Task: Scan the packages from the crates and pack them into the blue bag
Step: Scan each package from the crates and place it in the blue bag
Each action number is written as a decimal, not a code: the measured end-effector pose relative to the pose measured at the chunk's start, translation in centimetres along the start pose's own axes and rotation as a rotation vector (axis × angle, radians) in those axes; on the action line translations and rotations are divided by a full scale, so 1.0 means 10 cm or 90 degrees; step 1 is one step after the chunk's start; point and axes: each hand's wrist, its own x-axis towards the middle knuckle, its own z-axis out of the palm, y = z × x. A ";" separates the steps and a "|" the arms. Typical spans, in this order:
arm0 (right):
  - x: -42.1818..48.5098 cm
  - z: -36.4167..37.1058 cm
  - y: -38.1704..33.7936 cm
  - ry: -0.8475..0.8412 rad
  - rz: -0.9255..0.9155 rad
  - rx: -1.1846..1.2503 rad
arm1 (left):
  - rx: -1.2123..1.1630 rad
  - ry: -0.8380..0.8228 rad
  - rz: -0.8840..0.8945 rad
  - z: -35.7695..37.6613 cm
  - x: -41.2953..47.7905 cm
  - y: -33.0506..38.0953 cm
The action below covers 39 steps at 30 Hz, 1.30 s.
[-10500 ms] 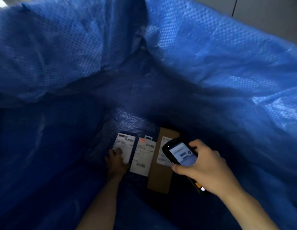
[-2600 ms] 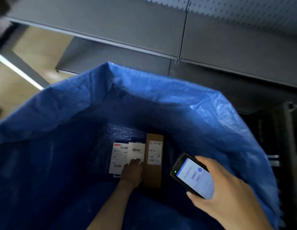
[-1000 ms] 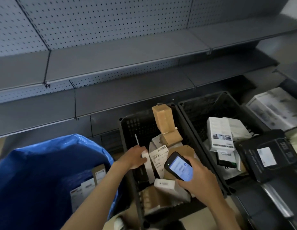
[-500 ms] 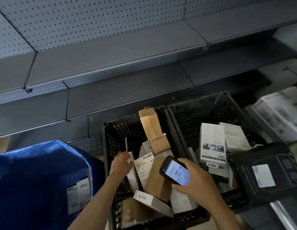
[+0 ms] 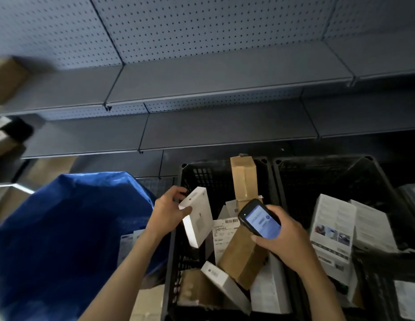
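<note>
The left hand (image 5: pixel 166 214) grips a flat white cardboard box (image 5: pixel 197 220), tilted above the left black plastic crate (image 5: pixel 190 174), likely to show its code. The right hand (image 5: pixel 287 237) clasps a black handheld scanner (image 5: pixel 260 221), screen lit but unreadable. A barcode label (image 5: pixel 225 228) shows below. The blue woven bag (image 5: pixel 62 228) stands open just left.

The left hand (image 5: pixel 166 215), which 0.5 s ago reaches down among the packages at the centre of the frame, now grips a white box (image 5: pixel 197 220) lifted clear above the black crate (image 5: pixel 192 172). The scanner (image 5: pixel 260 220) sits higher in the right hand (image 5: pixel 286 239), near the box.
</note>
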 end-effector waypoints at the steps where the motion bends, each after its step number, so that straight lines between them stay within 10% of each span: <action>1: 0.00 0.01 0.00 0.005 -0.002 0.010 | -0.013 0.009 0.025 -0.01 -0.04 0.05; 21: -0.65 -0.16 0.32 0.261 0.149 0.203 | 0.189 -0.017 0.750 1.13 -0.87 0.36; 28: -0.75 -0.19 0.29 0.231 0.153 0.230 | 0.204 -0.086 0.795 1.12 -1.02 0.35; 39: -0.78 0.15 0.21 0.110 0.168 0.274 | 0.148 -0.170 0.527 1.39 -0.90 0.14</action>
